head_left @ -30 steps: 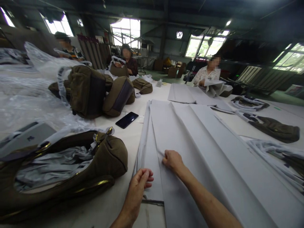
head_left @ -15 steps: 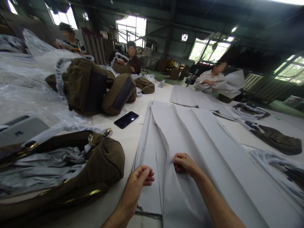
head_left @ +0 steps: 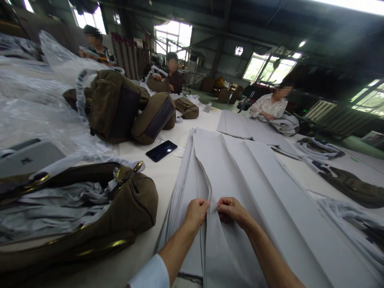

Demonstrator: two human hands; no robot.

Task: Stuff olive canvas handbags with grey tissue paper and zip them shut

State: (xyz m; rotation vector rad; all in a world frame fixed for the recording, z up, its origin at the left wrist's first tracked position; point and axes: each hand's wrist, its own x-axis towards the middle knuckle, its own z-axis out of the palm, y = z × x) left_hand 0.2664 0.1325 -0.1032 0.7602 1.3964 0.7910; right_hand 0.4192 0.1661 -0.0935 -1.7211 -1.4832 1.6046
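Note:
A stack of large grey-white paper sheets lies before me on the table, the top one creased and rippled. My left hand pinches the lifted left edge of the top sheet. Just right of it, my right hand is closed on the same sheet, pinching a fold. Whether the sheet is paper or thin lining is hard to tell. To the left lies an olive-brown bag, its gold zip open and crumpled grey stuffing inside.
A black phone lies beyond the open bag. More brown bags and clear plastic wrap are piled back left. Another sheet stack lies ahead. A co-worker handles grey material; two other people sit farther back. Bags lie right.
My left hand has moved right and up and taken hold of the sheet's edge. My right hand keeps its pinch. The co-worker at right has lowered and bunched the grey material.

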